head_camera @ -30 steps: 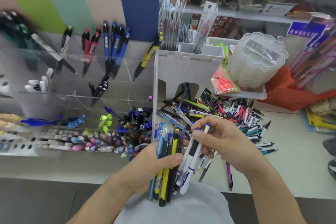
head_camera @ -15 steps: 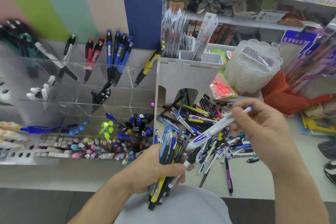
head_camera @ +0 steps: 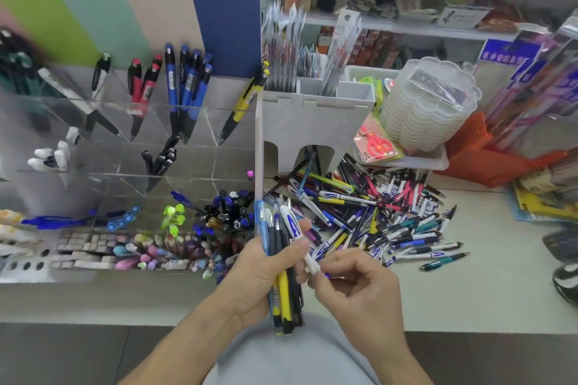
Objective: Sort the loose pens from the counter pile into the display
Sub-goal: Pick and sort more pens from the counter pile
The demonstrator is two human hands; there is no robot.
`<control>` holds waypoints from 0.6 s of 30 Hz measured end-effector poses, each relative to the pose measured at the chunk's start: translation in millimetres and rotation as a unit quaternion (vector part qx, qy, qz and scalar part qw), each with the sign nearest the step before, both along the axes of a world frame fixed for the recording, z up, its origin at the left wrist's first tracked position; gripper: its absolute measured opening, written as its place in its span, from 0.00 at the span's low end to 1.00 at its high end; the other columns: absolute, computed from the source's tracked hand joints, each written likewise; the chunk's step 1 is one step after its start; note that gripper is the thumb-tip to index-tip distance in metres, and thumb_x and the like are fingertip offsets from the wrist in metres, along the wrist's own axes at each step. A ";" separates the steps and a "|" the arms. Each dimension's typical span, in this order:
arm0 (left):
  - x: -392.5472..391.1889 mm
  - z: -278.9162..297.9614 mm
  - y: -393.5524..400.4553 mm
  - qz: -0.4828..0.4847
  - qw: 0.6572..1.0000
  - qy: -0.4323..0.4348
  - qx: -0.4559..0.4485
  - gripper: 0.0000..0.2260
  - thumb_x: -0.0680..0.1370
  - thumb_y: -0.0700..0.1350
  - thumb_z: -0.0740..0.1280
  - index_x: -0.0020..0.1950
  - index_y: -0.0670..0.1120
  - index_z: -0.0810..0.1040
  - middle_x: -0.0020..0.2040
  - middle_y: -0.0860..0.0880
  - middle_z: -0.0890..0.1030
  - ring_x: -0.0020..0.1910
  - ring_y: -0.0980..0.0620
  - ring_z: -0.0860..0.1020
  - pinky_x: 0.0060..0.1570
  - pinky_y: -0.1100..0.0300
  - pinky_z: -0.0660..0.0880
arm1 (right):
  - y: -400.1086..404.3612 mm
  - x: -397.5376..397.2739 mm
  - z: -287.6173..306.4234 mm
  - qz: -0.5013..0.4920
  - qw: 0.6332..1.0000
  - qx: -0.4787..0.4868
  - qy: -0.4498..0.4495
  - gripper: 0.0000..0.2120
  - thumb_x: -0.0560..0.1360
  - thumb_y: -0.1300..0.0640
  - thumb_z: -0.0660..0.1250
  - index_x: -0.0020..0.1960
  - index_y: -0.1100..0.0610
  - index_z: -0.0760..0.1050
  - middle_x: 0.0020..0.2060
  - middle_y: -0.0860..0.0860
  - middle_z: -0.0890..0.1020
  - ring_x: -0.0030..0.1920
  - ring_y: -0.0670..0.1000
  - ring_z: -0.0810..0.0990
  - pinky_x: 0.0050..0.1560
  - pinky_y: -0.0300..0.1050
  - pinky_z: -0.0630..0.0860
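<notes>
My left hand (head_camera: 259, 275) grips an upright bundle of pens (head_camera: 283, 291), blue, black and yellow, low in the middle of the view. My right hand (head_camera: 356, 287) pinches the lower end of a white pen with blue print (head_camera: 295, 233) that leans against the bundle's right side. Behind the hands a loose pile of pens (head_camera: 369, 216) spreads over the pale counter (head_camera: 488, 284). The clear acrylic display (head_camera: 131, 159) stands on the left, with pens sorted by colour in its tiered compartments.
A grey castle-shaped holder (head_camera: 316, 122) with packaged refills stands behind the pile. To its right sit a stack of clear scalloped containers (head_camera: 428, 106), packaged red scissors (head_camera: 377, 142) and an orange bag (head_camera: 488, 162). Shelves of stock fill the back.
My right hand, which held the white pen raised over the pile, has come down and left, bringing that pen against the bundle. The left hand has turned the bundle more upright.
</notes>
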State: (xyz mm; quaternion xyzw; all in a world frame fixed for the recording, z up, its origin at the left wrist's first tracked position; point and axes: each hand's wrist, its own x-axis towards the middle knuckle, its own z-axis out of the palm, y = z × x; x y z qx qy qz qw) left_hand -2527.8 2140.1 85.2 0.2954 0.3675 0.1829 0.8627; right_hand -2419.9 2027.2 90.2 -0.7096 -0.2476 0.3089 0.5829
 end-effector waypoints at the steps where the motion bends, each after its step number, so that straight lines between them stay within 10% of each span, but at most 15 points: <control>1: 0.8 -0.5 -1.2 0.006 1.000 0.015 0.009 0.18 0.69 0.42 0.77 0.55 0.39 0.79 0.32 0.44 0.75 0.30 0.49 0.74 0.33 0.57 0.75 | 0.7 -0.2 -1.9 -0.021 1.000 -0.010 0.011 0.10 0.66 0.72 0.77 0.35 0.58 0.81 0.37 0.58 0.83 0.38 0.61 0.85 0.42 0.61 0.84; 6: 2.0 -4.9 -2.7 0.055 0.994 0.082 0.038 0.16 0.63 0.43 0.78 0.49 0.44 0.81 0.36 0.45 0.78 0.34 0.50 0.76 0.38 0.54 0.77 | 5.5 9.1 3.5 -0.098 0.993 0.011 0.066 0.15 0.68 0.78 0.73 0.30 0.62 0.78 0.36 0.59 0.83 0.37 0.62 0.85 0.42 0.57 0.84; 13: 5.1 -3.2 -5.4 0.050 0.987 0.114 0.097 0.16 0.63 0.47 0.83 0.47 0.44 0.85 0.52 0.34 0.84 0.44 0.44 0.81 0.48 0.47 0.80 | -1.3 1.2 -3.2 0.048 0.981 -0.056 0.179 0.16 0.61 0.74 0.79 0.27 0.60 0.74 0.31 0.54 0.81 0.30 0.49 0.78 0.35 0.38 0.76; 18: 2.2 -7.0 -4.6 -0.035 0.984 0.129 0.121 0.18 0.66 0.43 0.81 0.51 0.40 0.81 0.44 0.39 0.85 0.40 0.48 0.82 0.39 0.55 0.79 | 0.0 28.6 3.9 0.208 0.939 -0.139 0.234 0.16 0.69 0.61 0.78 0.53 0.61 0.77 0.38 0.51 0.83 0.38 0.53 0.83 0.42 0.49 0.82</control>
